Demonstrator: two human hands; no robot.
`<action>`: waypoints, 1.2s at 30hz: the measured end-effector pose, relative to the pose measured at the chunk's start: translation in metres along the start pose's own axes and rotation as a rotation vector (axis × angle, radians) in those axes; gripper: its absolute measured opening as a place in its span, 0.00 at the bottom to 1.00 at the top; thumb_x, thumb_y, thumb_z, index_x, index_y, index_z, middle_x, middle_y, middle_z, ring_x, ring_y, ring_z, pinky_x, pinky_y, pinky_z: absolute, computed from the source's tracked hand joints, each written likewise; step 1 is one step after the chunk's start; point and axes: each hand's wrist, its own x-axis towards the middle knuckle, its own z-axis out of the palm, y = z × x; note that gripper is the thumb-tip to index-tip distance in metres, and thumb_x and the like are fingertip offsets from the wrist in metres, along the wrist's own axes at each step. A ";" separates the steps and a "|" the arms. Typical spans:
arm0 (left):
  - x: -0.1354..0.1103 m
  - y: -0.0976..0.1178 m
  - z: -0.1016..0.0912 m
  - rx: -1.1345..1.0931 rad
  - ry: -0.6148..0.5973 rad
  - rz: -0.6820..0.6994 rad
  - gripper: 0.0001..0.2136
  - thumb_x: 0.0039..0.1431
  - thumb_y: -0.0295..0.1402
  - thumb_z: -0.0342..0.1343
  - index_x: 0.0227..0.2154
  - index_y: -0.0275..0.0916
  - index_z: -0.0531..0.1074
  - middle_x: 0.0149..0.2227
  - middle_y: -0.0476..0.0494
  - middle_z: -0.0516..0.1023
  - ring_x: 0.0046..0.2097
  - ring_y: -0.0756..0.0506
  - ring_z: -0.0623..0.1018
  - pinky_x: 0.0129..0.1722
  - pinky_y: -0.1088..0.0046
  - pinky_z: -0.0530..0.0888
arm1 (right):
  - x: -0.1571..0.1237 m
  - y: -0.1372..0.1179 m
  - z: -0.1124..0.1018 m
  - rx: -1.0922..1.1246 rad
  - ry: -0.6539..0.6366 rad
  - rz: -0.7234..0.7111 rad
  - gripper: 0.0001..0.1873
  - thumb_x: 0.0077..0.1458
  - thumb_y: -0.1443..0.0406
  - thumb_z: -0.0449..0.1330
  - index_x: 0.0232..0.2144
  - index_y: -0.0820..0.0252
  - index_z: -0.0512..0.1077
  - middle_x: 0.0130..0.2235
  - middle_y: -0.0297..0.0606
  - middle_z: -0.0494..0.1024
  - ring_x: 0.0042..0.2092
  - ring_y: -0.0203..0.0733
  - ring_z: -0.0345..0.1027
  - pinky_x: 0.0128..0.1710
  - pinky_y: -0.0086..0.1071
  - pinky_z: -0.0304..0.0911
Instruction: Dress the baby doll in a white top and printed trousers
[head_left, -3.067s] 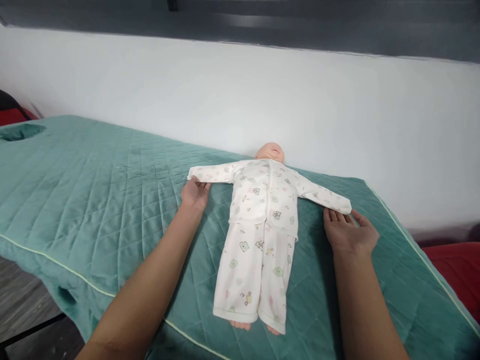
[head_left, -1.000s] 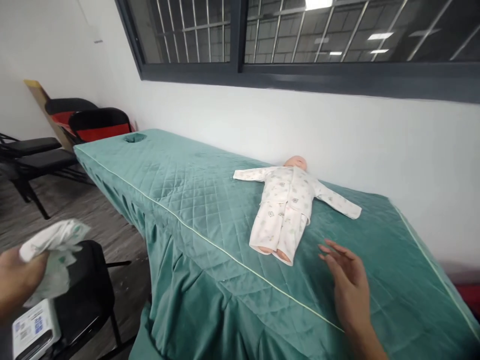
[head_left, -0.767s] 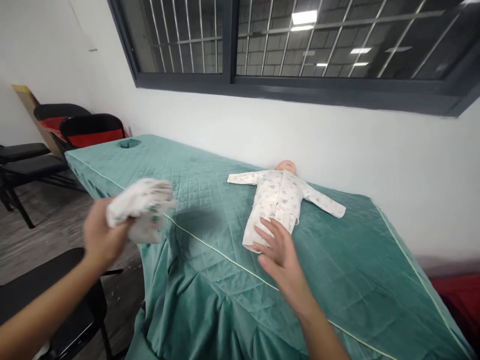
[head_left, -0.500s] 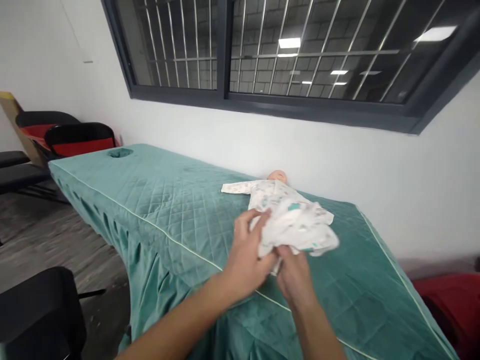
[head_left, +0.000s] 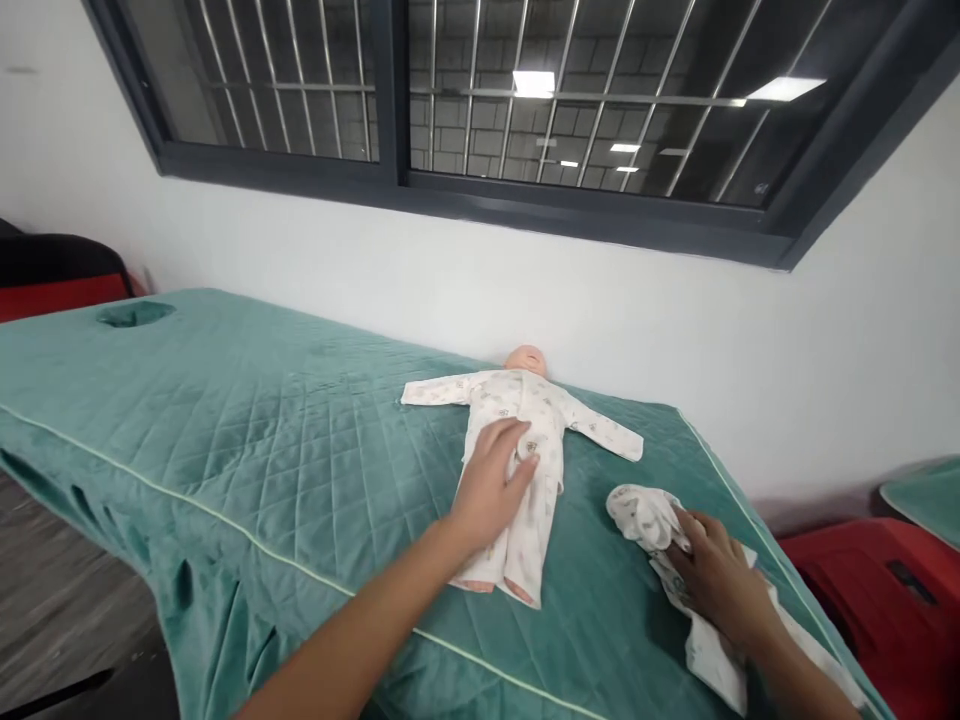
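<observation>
Right hand [head_left: 716, 575] closed over bunched printed cloth [head_left: 645, 512], near right edge of green cover [head_left: 300, 470]. Left hand [head_left: 491, 490] half-curled, nothing evidently gripped — over dressed doll [head_left: 547, 490], contact unclear. Doll lies on cover, head by wall [head_left: 375, 270]. Cloth could slide over edge if trailing end drags; left fingers could rumple shirt [head_left: 495, 393] if pressed down. No brand, label or writing readable — printed motifs only.

Single head-worn view from close beside the green-covered table [head_left: 285, 460], forward and down across it toward the window [head_left: 570, 120]
</observation>
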 end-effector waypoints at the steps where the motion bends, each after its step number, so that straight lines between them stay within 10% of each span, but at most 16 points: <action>1: 0.013 -0.013 0.000 0.022 0.017 -0.014 0.18 0.68 0.36 0.50 0.58 0.41 0.67 0.60 0.37 0.69 0.64 0.40 0.66 0.66 0.56 0.62 | 0.000 0.013 0.006 -0.093 -0.083 0.003 0.30 0.29 0.42 0.67 0.34 0.50 0.79 0.40 0.44 0.80 0.43 0.67 0.72 0.43 0.75 0.58; 5: 0.070 -0.060 0.002 0.086 0.006 -0.068 0.15 0.65 0.31 0.51 0.53 0.38 0.71 0.55 0.37 0.75 0.60 0.41 0.71 0.64 0.58 0.65 | 0.018 0.018 -0.005 -0.182 -0.198 -0.083 0.35 0.22 0.45 0.73 0.39 0.44 0.80 0.44 0.43 0.81 0.49 0.71 0.70 0.52 0.76 0.51; 9: 0.122 -0.085 0.016 0.199 -0.083 -0.135 0.13 0.64 0.28 0.49 0.47 0.34 0.74 0.52 0.33 0.77 0.56 0.38 0.73 0.59 0.58 0.69 | 0.061 -0.038 0.002 -0.151 -0.291 -0.156 0.38 0.20 0.52 0.78 0.41 0.47 0.80 0.46 0.42 0.80 0.49 0.67 0.71 0.57 0.68 0.53; 14: 0.156 -0.103 0.035 0.249 -0.160 -0.127 0.15 0.68 0.31 0.43 0.45 0.34 0.74 0.53 0.32 0.76 0.57 0.38 0.73 0.56 0.58 0.70 | 0.103 -0.108 0.099 0.093 -0.316 -0.252 0.23 0.52 0.53 0.65 0.50 0.48 0.75 0.54 0.39 0.76 0.56 0.56 0.68 0.59 0.54 0.59; 20: 0.150 -0.117 0.036 0.144 -0.141 -0.043 0.17 0.70 0.32 0.40 0.48 0.40 0.75 0.55 0.41 0.75 0.59 0.43 0.71 0.62 0.63 0.66 | 0.109 -0.109 0.196 0.429 -0.323 -0.167 0.18 0.60 0.55 0.58 0.50 0.52 0.73 0.58 0.39 0.73 0.61 0.48 0.63 0.65 0.49 0.53; 36: 0.146 -0.119 0.038 0.085 -0.187 -0.153 0.19 0.69 0.33 0.41 0.54 0.45 0.74 0.60 0.47 0.72 0.61 0.43 0.70 0.63 0.63 0.66 | 0.104 -0.103 0.202 0.397 -0.394 -0.213 0.17 0.63 0.55 0.55 0.51 0.47 0.73 0.64 0.37 0.66 0.67 0.49 0.55 0.68 0.51 0.47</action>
